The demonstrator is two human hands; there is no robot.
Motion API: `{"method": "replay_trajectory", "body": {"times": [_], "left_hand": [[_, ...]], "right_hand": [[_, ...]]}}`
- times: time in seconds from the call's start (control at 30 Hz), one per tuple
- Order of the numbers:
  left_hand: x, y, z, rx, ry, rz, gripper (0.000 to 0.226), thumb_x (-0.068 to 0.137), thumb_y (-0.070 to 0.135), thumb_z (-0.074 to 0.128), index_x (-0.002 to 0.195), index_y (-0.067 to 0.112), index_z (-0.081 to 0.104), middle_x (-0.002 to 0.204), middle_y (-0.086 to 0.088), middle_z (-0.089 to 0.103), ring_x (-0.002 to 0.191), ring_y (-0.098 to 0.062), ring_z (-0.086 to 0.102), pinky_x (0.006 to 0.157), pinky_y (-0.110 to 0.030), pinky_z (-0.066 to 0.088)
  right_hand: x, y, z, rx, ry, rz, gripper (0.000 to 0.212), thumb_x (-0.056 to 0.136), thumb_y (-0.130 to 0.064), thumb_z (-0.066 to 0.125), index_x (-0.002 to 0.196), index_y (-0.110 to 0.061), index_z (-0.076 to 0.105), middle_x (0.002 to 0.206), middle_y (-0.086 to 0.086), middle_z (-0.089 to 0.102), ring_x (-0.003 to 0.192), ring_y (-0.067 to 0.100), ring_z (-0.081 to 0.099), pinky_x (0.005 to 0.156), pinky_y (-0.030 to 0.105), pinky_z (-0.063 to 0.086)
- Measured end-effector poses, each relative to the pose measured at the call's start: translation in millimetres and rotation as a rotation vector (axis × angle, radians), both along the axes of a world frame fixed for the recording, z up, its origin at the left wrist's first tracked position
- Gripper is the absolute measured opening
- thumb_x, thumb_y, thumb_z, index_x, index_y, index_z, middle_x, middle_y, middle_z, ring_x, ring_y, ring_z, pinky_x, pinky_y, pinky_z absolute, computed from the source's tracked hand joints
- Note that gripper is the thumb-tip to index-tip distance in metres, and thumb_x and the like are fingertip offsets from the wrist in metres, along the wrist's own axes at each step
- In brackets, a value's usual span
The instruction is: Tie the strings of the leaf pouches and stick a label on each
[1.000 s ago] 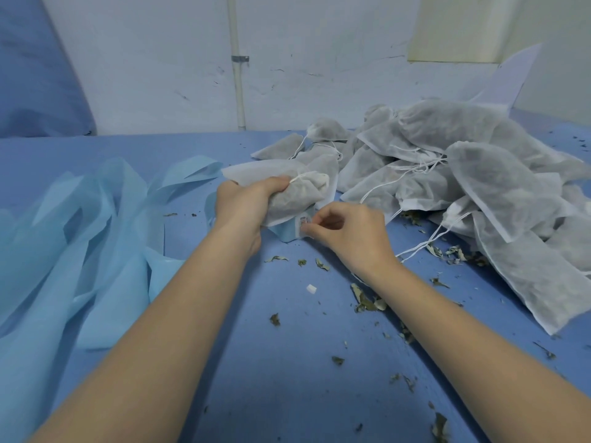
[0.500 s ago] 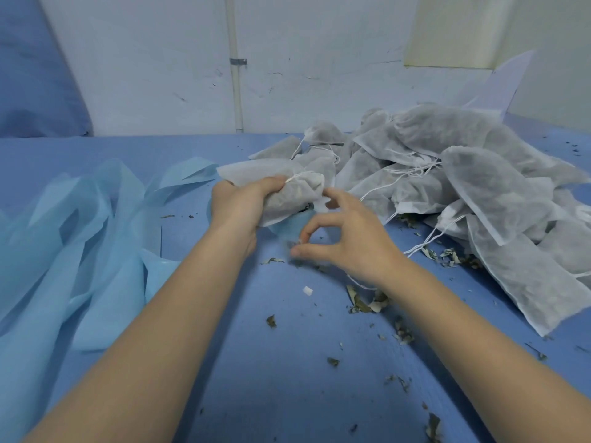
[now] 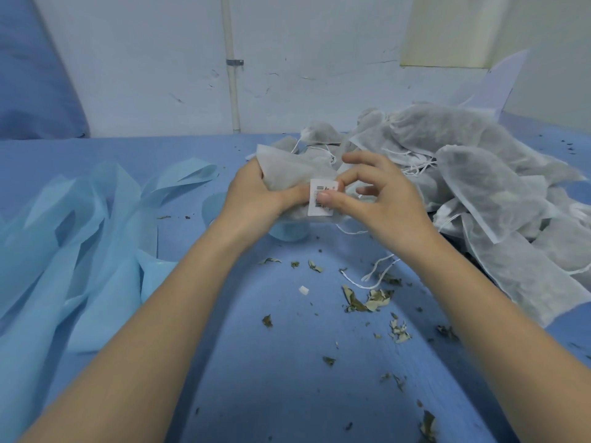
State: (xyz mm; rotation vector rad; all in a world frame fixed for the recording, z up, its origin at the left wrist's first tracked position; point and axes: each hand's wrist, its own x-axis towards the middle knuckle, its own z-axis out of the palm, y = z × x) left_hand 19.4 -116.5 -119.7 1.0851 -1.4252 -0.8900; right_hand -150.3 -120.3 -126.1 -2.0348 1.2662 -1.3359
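Head view looks down on my two hands meeting just above the blue counter [image 3: 271,394]. My left hand [image 3: 256,199] has its grip wrapped round a leaf pouch [image 3: 284,171], bunching it and holding it up off the counter. My right hand [image 3: 380,199] pinches a white barcode label [image 3: 321,199] between thumb and forefinger, the other fingers spread loosely, and sets it against the pouch's near face. So I judge the labelling step is in hand. The label looks only partly laid; whether it has stuck I cannot tell. Next I would need to press it flat with my thumb while the left grip keeps the fabric taut, so it does not crease. The pile of pouches [image 3: 479,174] lies just beyond my right hand, with loose strings [image 3: 367,282] and leaf crumbs [image 3: 364,300] below it.
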Motion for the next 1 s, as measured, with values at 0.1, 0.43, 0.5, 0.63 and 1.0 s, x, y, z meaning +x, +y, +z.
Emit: {"method": "replay_trajectory", "body": {"times": [0.1, 0.43, 0.5, 0.63, 1.0], "left_hand": [[0, 1, 0, -0.005, -0.035, -0.049, 0.053, 0.064, 0.023, 0.081, 0.114, 0.012, 0.064, 0.108, 0.004, 0.07, 0.102, -0.011, 0.065, 0.087, -0.026, 0.052], [-7, 4, 1, 0.035, 0.027, -0.117, 0.066, 0.054, 0.016, 0.087, 0.115, 0.009, 0.062, 0.107, -0.003, 0.071, 0.101, -0.016, 0.067, 0.093, -0.04, 0.052], [-9, 3, -1, 0.04, 0.011, -0.08, 0.066, 0.054, 0.01, 0.088, 0.114, 0.009, 0.062, 0.106, -0.004, 0.071, 0.1, -0.017, 0.067, 0.091, -0.04, 0.053], [-15, 3, -4, 0.058, 0.034, -0.094, 0.06, 0.056, 0.002, 0.086, 0.112, 0.007, 0.063, 0.105, -0.006, 0.071, 0.099, -0.019, 0.067, 0.09, -0.045, 0.053], [-22, 0, -3, 0.144, 0.381, 0.074, 0.042, 0.068, 0.02, 0.08, 0.105, 0.003, 0.067, 0.096, -0.009, 0.073, 0.089, -0.022, 0.07, 0.079, -0.035, 0.055]], "right_hand": [[1, 3, 1, 0.035, -0.091, -0.027, 0.019, 0.07, -0.03, 0.083, 0.072, -0.032, 0.064, 0.119, -0.013, 0.058, 0.106, -0.002, 0.056, 0.088, 0.021, 0.047], [0, 1, 2, 0.185, -0.345, 0.077, 0.037, 0.077, -0.02, 0.078, 0.109, -0.021, 0.061, 0.088, -0.007, 0.072, 0.074, 0.0, 0.066, 0.064, 0.014, 0.048], [1, 2, 2, 0.202, -0.398, 0.125, 0.025, 0.077, -0.029, 0.075, 0.1, -0.022, 0.066, 0.09, -0.008, 0.073, 0.081, 0.003, 0.068, 0.069, 0.019, 0.051], [7, 2, -2, 0.15, -0.453, 0.011, 0.01, 0.079, -0.032, 0.075, 0.083, -0.024, 0.071, 0.072, -0.013, 0.07, 0.07, -0.002, 0.064, 0.065, 0.014, 0.048], [8, 4, -5, 0.178, -0.44, 0.157, 0.022, 0.086, -0.02, 0.069, 0.107, -0.023, 0.066, 0.099, -0.011, 0.068, 0.089, 0.002, 0.063, 0.076, 0.016, 0.048]]}}
